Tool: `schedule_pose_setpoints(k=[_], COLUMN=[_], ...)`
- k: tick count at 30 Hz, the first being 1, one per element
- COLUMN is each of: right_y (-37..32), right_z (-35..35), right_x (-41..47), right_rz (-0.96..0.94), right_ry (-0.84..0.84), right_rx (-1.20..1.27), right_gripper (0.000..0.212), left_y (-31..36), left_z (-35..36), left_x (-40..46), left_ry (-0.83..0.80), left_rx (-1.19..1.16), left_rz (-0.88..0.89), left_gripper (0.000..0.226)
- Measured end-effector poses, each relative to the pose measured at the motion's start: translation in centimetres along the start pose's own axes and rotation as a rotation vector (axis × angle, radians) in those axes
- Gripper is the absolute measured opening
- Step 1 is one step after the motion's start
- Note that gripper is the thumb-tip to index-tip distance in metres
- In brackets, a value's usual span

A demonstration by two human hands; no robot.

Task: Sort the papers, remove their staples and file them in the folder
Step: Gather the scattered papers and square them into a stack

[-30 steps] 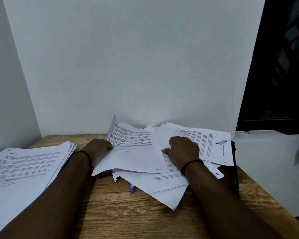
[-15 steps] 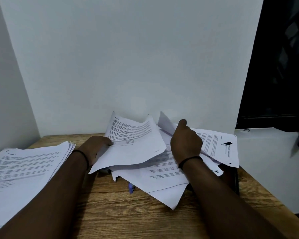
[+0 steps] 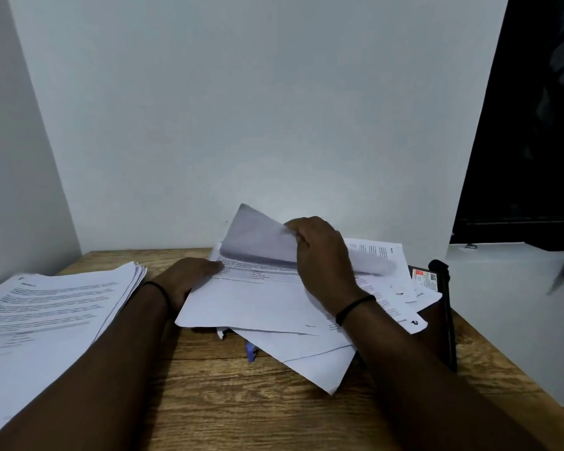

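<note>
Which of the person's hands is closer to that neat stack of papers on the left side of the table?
Left. The left hand holds the messy pile's edge, just right of the neat stack. The right hand grips a lifted sheet farther right.

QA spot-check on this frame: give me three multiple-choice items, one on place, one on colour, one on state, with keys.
1. Where is the neat paper stack?
A. left side of the table
B. right side
C. on the floor

2. What colour is the band on the right wrist?
A. red
B. black
C. white

3. What is the right hand doing?
A. resting flat
B. hanging idle
C. lifting a sheet

Key: A, the stack lies by the left forearm; B, the band is dark black; C, its fingers curl a page upward while the left hand holds the loose pile.
</note>
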State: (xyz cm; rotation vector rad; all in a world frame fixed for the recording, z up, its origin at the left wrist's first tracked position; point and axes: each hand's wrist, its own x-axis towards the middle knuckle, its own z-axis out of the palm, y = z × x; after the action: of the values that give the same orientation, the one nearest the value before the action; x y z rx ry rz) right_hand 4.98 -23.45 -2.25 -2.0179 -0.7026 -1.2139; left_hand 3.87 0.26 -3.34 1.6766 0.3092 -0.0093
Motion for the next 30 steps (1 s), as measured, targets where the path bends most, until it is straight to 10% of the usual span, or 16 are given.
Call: schedule_pose_setpoints(k=[8, 16, 30], right_y=[0.5, 1.1, 3.6], right_z=[-0.7, -1.6, -0.7], right_x=[0.0, -0.5, -2.0], right_rz=[0.063, 0.181, 0.565], right_ry=[0.135, 0.003, -0.341], right_rx=[0.237, 0.354, 0.341], right_gripper=[0.020, 0.032, 0.048], left_y=[-0.5, 0.2, 0.0], left_z=[-0.4, -0.8, -0.8], left_x=[0.5, 0.6, -0.3], left_ry=[0.053, -0.061, -0.307], left_rx=[-0.137, -0.403, -0.297], left_rz=[0.094, -0.143, -0.129], left_gripper=[0.031, 0.091, 0.042])
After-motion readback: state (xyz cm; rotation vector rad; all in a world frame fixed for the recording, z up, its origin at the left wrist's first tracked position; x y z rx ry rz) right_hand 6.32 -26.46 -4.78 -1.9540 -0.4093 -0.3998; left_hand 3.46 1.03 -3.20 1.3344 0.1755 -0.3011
